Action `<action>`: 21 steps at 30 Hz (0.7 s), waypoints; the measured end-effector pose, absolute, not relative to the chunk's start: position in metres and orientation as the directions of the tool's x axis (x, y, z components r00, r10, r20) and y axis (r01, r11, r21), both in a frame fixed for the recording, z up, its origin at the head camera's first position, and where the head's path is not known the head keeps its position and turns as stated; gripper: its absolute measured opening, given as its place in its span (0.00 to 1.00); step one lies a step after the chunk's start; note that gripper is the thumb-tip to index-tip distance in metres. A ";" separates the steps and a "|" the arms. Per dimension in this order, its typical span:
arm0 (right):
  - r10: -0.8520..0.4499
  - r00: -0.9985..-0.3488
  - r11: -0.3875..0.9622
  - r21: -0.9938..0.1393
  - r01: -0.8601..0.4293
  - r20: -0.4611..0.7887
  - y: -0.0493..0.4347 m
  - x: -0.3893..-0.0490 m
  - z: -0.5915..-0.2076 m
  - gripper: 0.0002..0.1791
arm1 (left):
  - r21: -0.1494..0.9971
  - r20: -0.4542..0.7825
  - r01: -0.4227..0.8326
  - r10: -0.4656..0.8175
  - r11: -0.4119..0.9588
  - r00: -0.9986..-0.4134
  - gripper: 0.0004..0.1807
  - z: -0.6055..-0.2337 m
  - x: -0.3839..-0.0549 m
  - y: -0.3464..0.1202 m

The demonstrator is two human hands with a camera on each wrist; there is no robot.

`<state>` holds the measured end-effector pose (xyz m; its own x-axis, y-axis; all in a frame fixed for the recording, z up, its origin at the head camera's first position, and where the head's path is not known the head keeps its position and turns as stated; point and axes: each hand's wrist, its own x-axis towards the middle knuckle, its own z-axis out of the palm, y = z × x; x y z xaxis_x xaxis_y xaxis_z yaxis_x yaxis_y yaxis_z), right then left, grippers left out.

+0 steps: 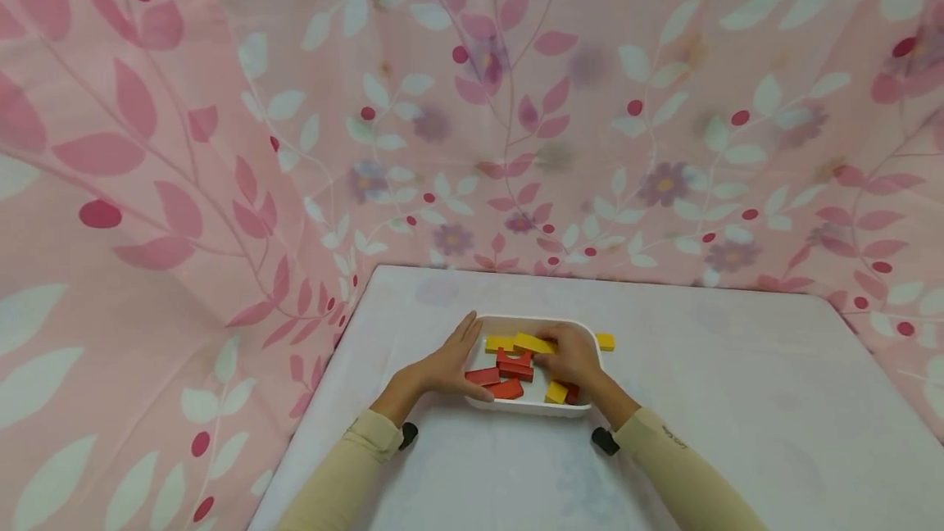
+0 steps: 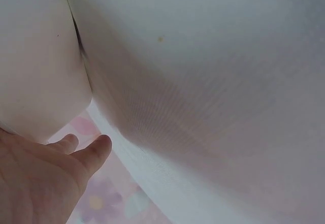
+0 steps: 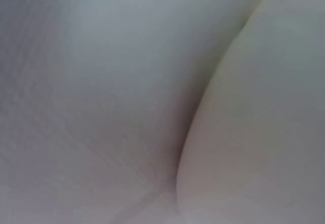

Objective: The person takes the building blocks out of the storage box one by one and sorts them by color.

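A white tray with raised sides holds several red and yellow toy blocks. My left hand rests along the tray's left side, fingers extended and thumb reaching over the front rim. In the left wrist view, the left hand has straight fingers beside the tray's outer wall. Reaching inside at the right, my right hand has bent fingers gripping a long yellow block; its fingertips are partly hidden. Nearby lie a red arch block and red blocks. Only the tray wall and tablecloth show in the right wrist view.
A yellow block lies outside the tray, just past its right edge. Inside, another yellow block sits near the front right corner. The table has a white cloth, and pink floral curtains hang behind and beside it.
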<state>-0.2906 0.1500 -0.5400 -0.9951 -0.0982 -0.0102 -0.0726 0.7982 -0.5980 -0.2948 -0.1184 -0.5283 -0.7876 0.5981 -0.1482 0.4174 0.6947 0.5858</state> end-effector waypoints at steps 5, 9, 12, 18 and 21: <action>-0.086 -0.996 0.787 -0.615 -0.052 -0.025 0.150 -0.290 -0.539 0.21 | 0.580 -0.143 0.424 0.600 0.695 -0.787 0.76 -0.531 -0.296 -0.118; -0.113 -0.994 0.796 -0.598 -0.094 0.006 0.151 -0.290 -0.538 0.22 | 0.574 -0.143 0.429 0.601 0.697 -0.786 0.75 -0.531 -0.298 -0.118; -0.147 -0.989 0.794 -0.593 -0.136 0.030 0.151 -0.290 -0.535 0.23 | 0.566 -0.148 0.429 0.599 0.704 -0.787 0.75 -0.529 -0.298 -0.117; -0.180 -0.983 0.761 -0.628 -0.164 0.039 0.151 -0.288 -0.534 0.22 | 0.568 -0.146 0.425 0.594 0.705 -0.791 0.75 -0.529 -0.298 -0.117; -0.184 -0.982 0.754 -0.634 -0.169 0.043 0.152 -0.287 -0.536 0.22 | 0.569 -0.151 0.425 0.598 0.704 -0.787 0.75 -0.530 -0.297 -0.117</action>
